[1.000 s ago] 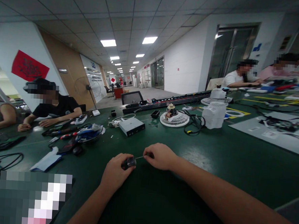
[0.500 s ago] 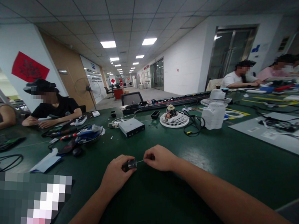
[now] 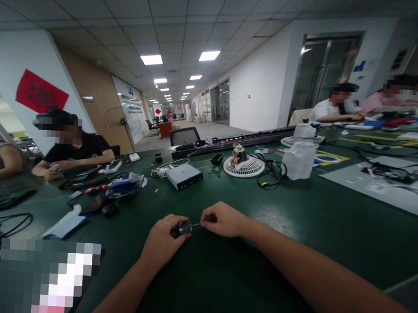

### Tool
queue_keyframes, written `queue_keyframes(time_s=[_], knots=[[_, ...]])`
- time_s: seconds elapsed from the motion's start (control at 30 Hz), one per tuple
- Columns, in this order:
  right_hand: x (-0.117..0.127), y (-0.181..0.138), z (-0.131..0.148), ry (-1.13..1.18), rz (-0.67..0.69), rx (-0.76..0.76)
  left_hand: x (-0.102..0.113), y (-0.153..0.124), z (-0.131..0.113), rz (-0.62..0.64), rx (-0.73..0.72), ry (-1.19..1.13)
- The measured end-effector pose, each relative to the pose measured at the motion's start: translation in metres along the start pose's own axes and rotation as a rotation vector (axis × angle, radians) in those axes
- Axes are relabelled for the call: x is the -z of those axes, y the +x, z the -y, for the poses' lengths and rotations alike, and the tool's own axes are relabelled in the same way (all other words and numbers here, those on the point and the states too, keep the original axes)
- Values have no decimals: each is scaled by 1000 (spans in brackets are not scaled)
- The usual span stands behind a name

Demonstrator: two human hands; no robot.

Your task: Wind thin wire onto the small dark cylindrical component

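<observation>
Left hand (image 3: pixel 161 238): thumb and fingers clamped round a small dark cylinder (image 3: pixel 184 227), shiny end left clear and facing right, probably so the other hand can get at it. Right hand (image 3: pixel 224 220): fingertips pinching a thin rod (image 3: pixel 196 224), roughly in line with that end; looks like a light grip for fine control. Can't tell if the rod sits inside or just touches.

Landmark = grey drive box (image 3: pixel 184 176). Both hands, cylinder and rod are on its near side, over bare worktop (image 3: pixel 244 267); likely chosen for elbow room. Just left of the box: white cable (image 3: pixel 160 171). Behind it, to the right: small black tray (image 3: pixel 217 159). Further right: fan grille (image 3: pixel 245 170) with its motor facing up, then white housing (image 3: pixel 298 163). Well left: blue bundle (image 3: pixel 125 187), then folded paper (image 3: pixel 65 224), both out of the hands' way.
</observation>
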State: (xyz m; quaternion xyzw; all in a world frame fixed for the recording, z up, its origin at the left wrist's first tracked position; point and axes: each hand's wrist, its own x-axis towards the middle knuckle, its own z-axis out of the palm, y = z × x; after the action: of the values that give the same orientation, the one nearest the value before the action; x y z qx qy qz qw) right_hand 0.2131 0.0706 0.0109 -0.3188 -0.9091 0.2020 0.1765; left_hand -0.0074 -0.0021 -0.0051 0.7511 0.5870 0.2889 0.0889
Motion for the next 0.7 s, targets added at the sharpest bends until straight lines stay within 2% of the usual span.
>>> queue_keyframes(time_s=[0.13,0.27,0.37,0.57,0.7], knots=[[-1,0,2,-30,-52,-41,1,0,1,-4,3,19],[-2,0,5,4,-11,-1,2,0,2,-3,1,9],[-1,-1,5,-93,-70,-7,2,0,1,-3,1,25],[5,-3,3,-246,-93,171,2,0,0,-12,6,33],[8,-2,4,-332,-199,187,2,-1,-2,-14,-26,10]])
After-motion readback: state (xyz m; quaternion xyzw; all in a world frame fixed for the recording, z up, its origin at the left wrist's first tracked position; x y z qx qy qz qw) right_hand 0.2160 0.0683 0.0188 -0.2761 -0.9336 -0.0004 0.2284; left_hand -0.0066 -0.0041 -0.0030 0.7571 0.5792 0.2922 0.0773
